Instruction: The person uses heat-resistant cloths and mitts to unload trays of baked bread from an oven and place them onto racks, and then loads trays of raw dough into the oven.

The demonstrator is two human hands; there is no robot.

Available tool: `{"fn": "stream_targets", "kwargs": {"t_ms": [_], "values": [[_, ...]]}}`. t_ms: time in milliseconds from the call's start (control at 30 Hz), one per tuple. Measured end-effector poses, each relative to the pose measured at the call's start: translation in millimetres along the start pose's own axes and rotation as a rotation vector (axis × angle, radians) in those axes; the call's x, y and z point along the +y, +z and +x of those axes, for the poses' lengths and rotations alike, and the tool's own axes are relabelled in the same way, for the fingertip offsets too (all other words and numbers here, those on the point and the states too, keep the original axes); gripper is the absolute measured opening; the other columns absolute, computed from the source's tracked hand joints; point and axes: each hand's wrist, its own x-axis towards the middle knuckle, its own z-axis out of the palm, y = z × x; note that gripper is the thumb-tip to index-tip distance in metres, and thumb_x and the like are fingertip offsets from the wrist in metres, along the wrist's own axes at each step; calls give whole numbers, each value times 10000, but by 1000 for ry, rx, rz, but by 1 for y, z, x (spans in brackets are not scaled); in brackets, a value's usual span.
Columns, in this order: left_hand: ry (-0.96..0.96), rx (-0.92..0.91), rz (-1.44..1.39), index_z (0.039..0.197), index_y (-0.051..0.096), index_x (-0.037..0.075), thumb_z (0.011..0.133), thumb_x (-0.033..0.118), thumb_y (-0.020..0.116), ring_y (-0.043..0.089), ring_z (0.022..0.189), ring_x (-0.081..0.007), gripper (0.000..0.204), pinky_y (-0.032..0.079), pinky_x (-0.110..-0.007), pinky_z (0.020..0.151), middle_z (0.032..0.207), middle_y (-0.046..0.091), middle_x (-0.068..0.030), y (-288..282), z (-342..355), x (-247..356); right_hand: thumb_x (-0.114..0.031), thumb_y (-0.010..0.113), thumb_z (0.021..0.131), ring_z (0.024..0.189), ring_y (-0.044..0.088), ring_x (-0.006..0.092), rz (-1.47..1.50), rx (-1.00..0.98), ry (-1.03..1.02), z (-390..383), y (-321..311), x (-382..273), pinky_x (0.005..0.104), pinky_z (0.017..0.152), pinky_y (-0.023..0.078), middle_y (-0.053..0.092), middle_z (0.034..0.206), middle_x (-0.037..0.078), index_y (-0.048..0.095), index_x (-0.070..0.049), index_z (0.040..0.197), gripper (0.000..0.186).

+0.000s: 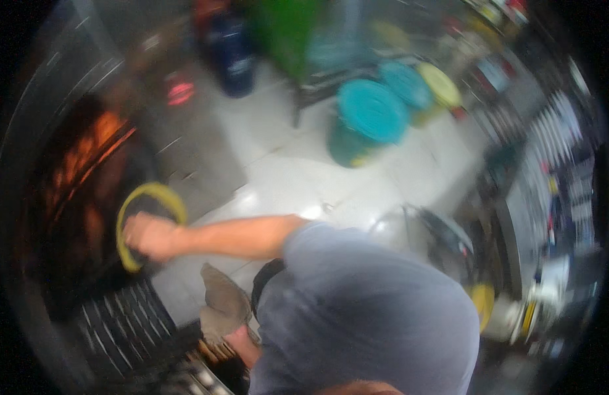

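Observation:
My right hand [153,237] reaches out to the left, closed at a yellow-rimmed round thing [161,191]. Motion blur hides its exact kind; inside the rim it looks dark grey. Just beyond it, orange light glows in a dark opening [97,148], perhaps an oven or fire. Lower down and closer to my body, my left hand [240,341] is closed on a limp brown cloth [222,299]. Its fingers are partly covered by the cloth. Part of the view is taken up by my grey shirt.
A green bucket with a teal lid [373,108] stands on the pale tiled floor [291,178], beside a yellow-lidded container [439,85]. A dark blue cylinder [232,56] is farther back. A black slatted rack [126,322] sits lower left; crowded shelves [561,151] line the right.

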Motion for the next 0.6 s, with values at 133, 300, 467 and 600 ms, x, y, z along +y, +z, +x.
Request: {"fn": "stream_targets", "kwargs": {"t_ms": [133, 300, 467, 600], "values": [[-208, -71, 168, 1331, 440, 107, 951, 365, 440, 468, 1210, -243, 460, 373, -402, 1031, 1338, 488, -88, 18, 46, 0, -270, 713, 613, 1145, 491, 272, -127, -132, 17, 16, 35, 16, 398, 949, 398, 604, 1108, 64, 652, -102, 999, 425], [-335, -121, 248, 1332, 439, 110, 951, 372, 440, 462, 1216, -246, 463, 368, -406, 1037, 1343, 484, -88, 21, 65, 11, -259, 686, 654, 1115, 517, 272, 29, -160, -22, 35, 54, 16, 387, 955, 428, 618, 1087, 61, 675, -103, 1000, 380], [-312, -148, 171, 1334, 438, 112, 952, 379, 440, 457, 1223, -250, 466, 363, -410, 1043, 1348, 481, -89, 6, 56, 34, -201, 694, 646, 1112, 533, 333, 156, -309, 54, 53, 48, -27, 438, 950, 442, 608, 1116, 152, 665, -57, 1017, 399], [-146, -164, -11, 1335, 437, 114, 952, 385, 440, 453, 1228, -252, 469, 359, -414, 1047, 1352, 479, -89, -18, 39, 53, -101, 733, 661, 1294, 385, 328, 185, -250, 49, 31, 3, -6, 426, 1080, 312, 487, 1318, 174, 569, -34, 1172, 540]]}}
